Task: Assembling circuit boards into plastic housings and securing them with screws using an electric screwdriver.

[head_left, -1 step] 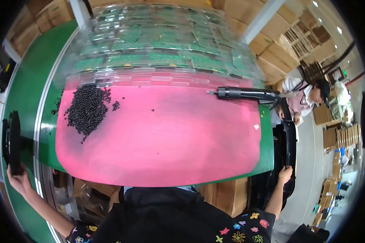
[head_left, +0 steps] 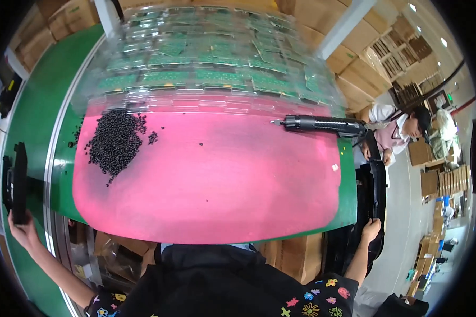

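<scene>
At the far left, my left hand (head_left: 24, 231) is closed round the lower end of a black plastic part (head_left: 19, 182), held upright over the green belt. My right hand (head_left: 372, 230) grips the edge of a long black plastic frame (head_left: 378, 185) beside the right end of the bench. Much of that frame's lower part lies in shadow. A black electric screwdriver (head_left: 322, 124) rests on the pink mat (head_left: 222, 179), its bit pointing left. On the mat's left side is a heap of small black screws (head_left: 112, 141), with a few strays around it.
Clear plastic trays of green circuit boards (head_left: 211, 76) are stacked along the back of the mat. A green conveyor belt (head_left: 42, 116) with a metal rail runs down the left. Another person (head_left: 394, 132) stands at the right. Cardboard boxes (head_left: 362, 74) are piled behind the bench.
</scene>
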`<state>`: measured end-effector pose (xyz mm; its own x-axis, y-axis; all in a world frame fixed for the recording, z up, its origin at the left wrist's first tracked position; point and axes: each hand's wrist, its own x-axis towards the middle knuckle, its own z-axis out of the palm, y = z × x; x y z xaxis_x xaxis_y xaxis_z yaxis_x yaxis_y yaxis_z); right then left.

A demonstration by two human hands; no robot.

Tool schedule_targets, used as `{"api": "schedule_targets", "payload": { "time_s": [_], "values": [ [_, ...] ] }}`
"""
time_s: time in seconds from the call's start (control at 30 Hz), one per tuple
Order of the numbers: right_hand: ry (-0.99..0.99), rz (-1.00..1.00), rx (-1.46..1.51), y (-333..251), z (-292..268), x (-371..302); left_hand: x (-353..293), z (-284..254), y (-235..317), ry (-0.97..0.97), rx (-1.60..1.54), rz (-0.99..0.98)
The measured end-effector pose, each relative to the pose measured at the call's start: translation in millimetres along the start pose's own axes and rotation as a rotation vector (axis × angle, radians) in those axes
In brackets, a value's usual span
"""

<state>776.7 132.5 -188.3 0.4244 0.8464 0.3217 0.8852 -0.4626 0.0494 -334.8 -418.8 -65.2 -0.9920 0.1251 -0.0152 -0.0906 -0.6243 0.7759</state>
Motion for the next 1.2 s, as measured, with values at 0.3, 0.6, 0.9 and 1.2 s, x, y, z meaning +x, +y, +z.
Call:
{"api": "schedule_targets", "payload": {
  "time_s": [0.3,0.6,0.9,1.2],
  "values": [
    [0.455,0.183,-0.056,-30.0,-68.6,-5.1,13.6,63.3,-32.1,0.126,0.481,0.424],
    [0.924,-0.552,0.497,-143.1,-236.0,-82.7,-165.3,337.5,-174.1,-0.809,0.688,0.483],
    [0.125,-1.71,0.616,-310.4,-278.4,-154.3,-272.0,425.7,-226.9,-1.958,1.144,0.423],
    [0.182,-1.651,0.637,-498.7,-308.4,-91.9,-263.5,406.1,-243.8,-1.711,1.196,0.814]
  ]
}}
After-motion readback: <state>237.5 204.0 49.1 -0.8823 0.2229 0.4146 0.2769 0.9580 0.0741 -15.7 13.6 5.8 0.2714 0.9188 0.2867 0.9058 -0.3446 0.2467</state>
